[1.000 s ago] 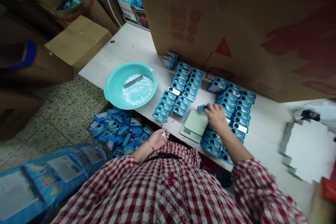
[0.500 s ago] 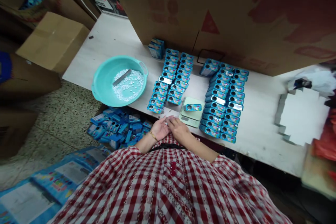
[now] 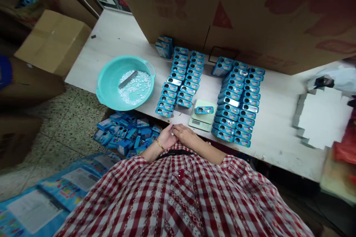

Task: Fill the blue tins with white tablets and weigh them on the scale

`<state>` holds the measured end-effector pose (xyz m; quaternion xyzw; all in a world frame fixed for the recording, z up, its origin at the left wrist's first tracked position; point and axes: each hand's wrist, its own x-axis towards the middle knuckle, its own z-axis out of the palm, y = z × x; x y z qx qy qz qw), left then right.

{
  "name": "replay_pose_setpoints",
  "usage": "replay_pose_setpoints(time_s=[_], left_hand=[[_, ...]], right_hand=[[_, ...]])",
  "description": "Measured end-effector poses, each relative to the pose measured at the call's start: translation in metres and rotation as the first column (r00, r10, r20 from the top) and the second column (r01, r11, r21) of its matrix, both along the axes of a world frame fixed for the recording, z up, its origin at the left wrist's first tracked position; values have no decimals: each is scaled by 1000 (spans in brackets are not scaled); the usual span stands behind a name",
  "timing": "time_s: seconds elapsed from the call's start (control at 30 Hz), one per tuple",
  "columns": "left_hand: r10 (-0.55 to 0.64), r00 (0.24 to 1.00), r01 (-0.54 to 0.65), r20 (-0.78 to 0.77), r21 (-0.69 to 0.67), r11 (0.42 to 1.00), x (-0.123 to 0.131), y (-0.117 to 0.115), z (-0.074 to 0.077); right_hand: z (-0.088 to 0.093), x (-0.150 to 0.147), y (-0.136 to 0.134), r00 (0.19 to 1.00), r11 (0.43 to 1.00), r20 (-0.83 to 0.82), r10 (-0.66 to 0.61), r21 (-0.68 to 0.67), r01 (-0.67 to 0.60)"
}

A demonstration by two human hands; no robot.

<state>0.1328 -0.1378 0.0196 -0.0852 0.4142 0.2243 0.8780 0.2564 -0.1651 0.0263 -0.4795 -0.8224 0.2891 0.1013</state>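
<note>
My left hand [image 3: 167,137] is cupped, palm up, at the table's front edge, with a gold bangle on its wrist. A small white tablet [image 3: 172,134] shows in its palm. My right hand [image 3: 184,135] reaches across with its fingers bent together into that palm; their tips are partly hidden, and what they pinch cannot be made out. Just beyond my hands stands a pale green scale [image 3: 198,123] with one blue tin [image 3: 204,110] on it. To the left, a turquoise basin [image 3: 107,81] holds many white tablets and a grey metal bar [image 3: 128,79].
Rows of blue tins [image 3: 170,94] stand left of the scale, and more rows [image 3: 233,109] stand right of it. A large cardboard box [image 3: 191,14] walls off the back. Below the table's front edge lies a heap of blue packs [image 3: 122,135]. White cut card [image 3: 319,118] lies far right.
My hands have shifted slightly left and stay together, with the right fingers still in the left palm. The view has tilted a little; the tin remains on the scale.
</note>
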Motion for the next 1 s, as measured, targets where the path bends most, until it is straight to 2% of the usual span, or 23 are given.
replay_pose_setpoints(time_s=[0.1,0.2,0.3,0.37,0.43,0.5,0.57,0.73,0.77,0.9,1.0], left_hand=[[7,999,-7,-34,10,1000,6,0,3],[-5,1000,6,-31,31,999,16,5,7],[-68,997,71,-31,72,995,28,14,10],[-118,992,122,-47,86,989,34,20,11],[-129,990,135,-65,88,987,38,23,10],[-122,990,128,-67,82,988,38,23,9],[-113,991,118,-72,68,991,36,21,8],[-32,989,39,-143,45,998,22,19,3],[-7,985,16,-170,47,999,19,20,2],[49,964,-40,-260,40,998,10,22,-2],[58,955,-48,-292,40,998,7,22,-3]], right_hand=[[-4,9,1,988,993,-105,-115,-48,110],[0,27,2,939,970,-244,-242,-48,238],[7,56,8,858,900,-331,-393,53,433],[9,75,15,823,838,-311,-474,126,531],[7,90,22,835,823,-234,-498,177,540],[3,99,25,860,836,-160,-485,203,509],[0,105,23,860,828,-142,-491,232,511],[1,127,9,752,690,-151,-641,314,652],[1,131,7,751,690,-117,-650,324,648],[0,138,3,802,760,21,-597,333,558],[-3,136,3,803,765,48,-594,341,546]])
